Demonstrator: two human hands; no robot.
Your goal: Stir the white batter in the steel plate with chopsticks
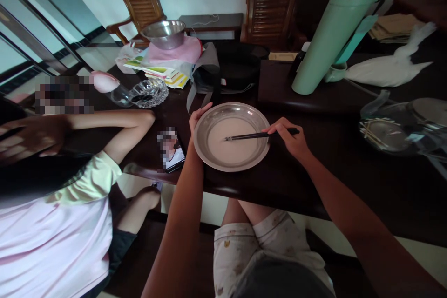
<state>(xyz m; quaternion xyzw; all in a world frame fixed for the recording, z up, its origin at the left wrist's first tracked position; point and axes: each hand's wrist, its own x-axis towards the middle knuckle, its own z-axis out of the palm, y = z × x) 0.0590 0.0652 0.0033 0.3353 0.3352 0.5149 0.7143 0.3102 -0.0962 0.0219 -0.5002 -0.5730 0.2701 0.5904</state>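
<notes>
A shallow metal bowl (pixel 231 166) stands on the dark table near its front edge. It holds a pale, milky liquid (pixel 233 151). My left hand (pixel 198 117) grips the bowl's left rim, with its fingers on the outside. Dark chopsticks (pixel 249 136) are pinched in my right hand (pixel 289 136) at the bowl's right rim. Their tips, which look wet with the liquid, reach to about the middle of the bowl; whether they are dipped in or just above it I cannot tell.
A lit phone (pixel 172 151) lies left of the bowl, beside a person's bent arm (pixel 115 121). Behind are a glass dish (pixel 150 93), a black bag (pixel 233 72) and a second metal bowl (pixel 165 35). A tall green flask (pixel 324 46) and a knotted white bag (pixel 384 70) stand back right.
</notes>
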